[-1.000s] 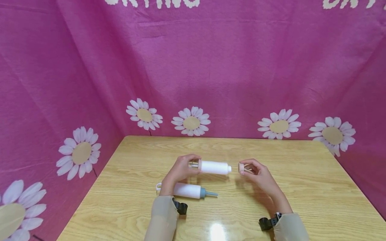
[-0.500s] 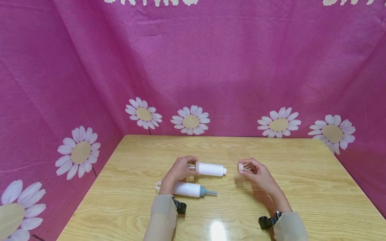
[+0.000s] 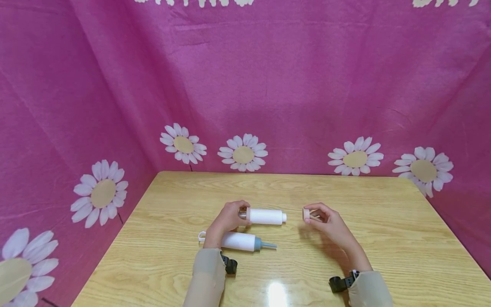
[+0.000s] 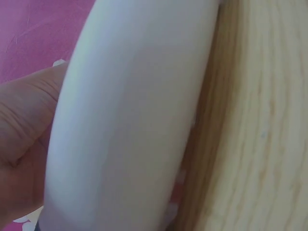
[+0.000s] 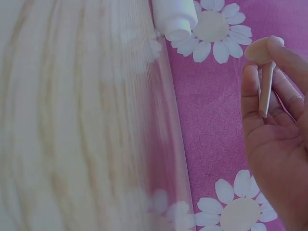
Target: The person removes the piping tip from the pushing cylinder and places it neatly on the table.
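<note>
White is the bottle (image 3: 266, 216) that I see above the middle of the wooden table (image 3: 383, 230), held sideways with its narrow neck to the right; whether it touches the wood, I cannot tell. The left hand (image 3: 229, 216) grips it at the beige collar (image 3: 248, 214) on its left end. More to the right, apart from the neck, the right hand (image 3: 331, 221) pinches a beige cap (image 3: 306, 214), whose thin stem (image 5: 265, 91) points to the palm. Nearer to the person, a second bottle (image 3: 239, 241) with a blue-grey nozzle (image 3: 263, 244) lies partly behind the left forearm (image 3: 213, 241). Beyond the far edge hangs a pink cloth (image 3: 299, 85) with white flowers (image 3: 243, 154).
</note>
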The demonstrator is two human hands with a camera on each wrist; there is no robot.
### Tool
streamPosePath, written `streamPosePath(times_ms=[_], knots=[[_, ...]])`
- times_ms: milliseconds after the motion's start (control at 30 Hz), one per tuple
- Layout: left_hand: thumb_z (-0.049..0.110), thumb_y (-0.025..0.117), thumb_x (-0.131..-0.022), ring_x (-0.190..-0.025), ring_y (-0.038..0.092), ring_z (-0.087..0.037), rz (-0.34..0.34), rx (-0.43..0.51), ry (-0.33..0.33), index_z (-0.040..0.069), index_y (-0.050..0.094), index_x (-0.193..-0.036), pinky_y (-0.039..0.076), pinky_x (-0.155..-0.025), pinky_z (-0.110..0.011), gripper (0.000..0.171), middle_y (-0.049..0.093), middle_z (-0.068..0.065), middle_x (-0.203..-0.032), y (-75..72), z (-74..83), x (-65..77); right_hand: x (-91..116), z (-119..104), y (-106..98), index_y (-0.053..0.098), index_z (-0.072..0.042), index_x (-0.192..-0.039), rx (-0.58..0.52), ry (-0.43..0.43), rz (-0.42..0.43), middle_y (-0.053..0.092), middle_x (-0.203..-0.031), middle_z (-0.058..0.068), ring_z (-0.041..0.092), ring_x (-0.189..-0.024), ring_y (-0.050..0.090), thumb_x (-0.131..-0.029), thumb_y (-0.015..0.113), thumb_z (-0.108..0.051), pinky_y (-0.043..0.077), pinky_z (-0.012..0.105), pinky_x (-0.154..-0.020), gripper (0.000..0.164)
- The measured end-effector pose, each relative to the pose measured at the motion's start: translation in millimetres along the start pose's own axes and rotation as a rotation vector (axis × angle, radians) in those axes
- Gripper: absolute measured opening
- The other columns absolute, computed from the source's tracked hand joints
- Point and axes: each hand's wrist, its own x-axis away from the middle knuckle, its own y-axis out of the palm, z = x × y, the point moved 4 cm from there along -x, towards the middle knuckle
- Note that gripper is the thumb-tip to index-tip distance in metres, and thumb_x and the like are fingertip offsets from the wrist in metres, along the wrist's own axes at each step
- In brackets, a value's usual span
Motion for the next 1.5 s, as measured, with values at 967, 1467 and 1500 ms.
streamPosePath(times_ms=[967, 1467, 1500], knots=[[0.020, 0.077, -0.085, -0.119, 0.061, -0.032, 0.115, 0.175, 0.133, 0.013, 0.056, -0.137, 0.055, -0.096, -0.039, 0.056, 0.057, -0.009, -0.141, 4.0, 23.3, 5.8, -6.1, -2.1, 6.4, 0.060, -0.007, -0.125, 0.022, 0.021, 0.002, 0.062, -0.108, 0.000, 0.002, -0.092, 0.059, -0.092, 0.069, -0.022, 0.051, 0.019, -0.078, 0.038], [0.023, 0.081, -0.080, -0.126, 0.059, -0.021, 0.218, 0.138, 0.296, 0.013, 0.063, -0.128, 0.046, -0.109, -0.037, 0.052, 0.066, -0.003, -0.130, 24.2, 52.2, 7.0, -9.2, -7.3, 21.2, 0.062, -0.006, -0.122, -0.011, 0.053, -0.020, 0.064, -0.109, 0.010, 0.005, -0.091, 0.060, -0.091, 0.069, -0.025, 0.051, 0.021, -0.076, 0.037], [0.023, 0.081, -0.081, -0.126, 0.059, -0.020, 0.214, 0.134, 0.301, 0.013, 0.063, -0.128, 0.046, -0.109, -0.037, 0.052, 0.066, -0.002, -0.130, 26.5, 53.8, 6.8, -9.4, -7.5, 22.2, 0.063, -0.006, -0.122, -0.012, 0.051, -0.020, 0.064, -0.108, 0.009, 0.005, -0.091, 0.060, -0.091, 0.070, -0.025, 0.051, 0.021, -0.077, 0.036]])
